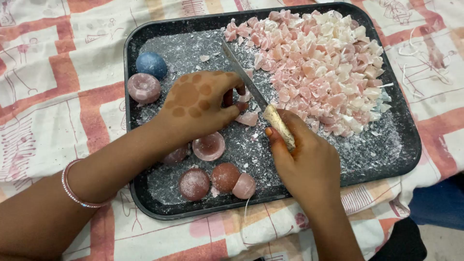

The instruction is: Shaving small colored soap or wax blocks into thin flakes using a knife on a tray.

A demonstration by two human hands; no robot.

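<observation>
Blue ball (151,64) beyond the left hand, pink heap of chopped chunks (319,67) beyond the right hand, patterned cloth (43,96) underneath.

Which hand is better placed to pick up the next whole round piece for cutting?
Left. The left hand has no tool and lies nearest the pink domes; the right hand grips the knife.

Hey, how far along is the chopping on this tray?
Mostly done: a big pile of pink and white chunks fills the tray. Now the left hand steadies a piece while the right hand cuts with the knife. Left: several whole rounds, including a blue one.
</observation>
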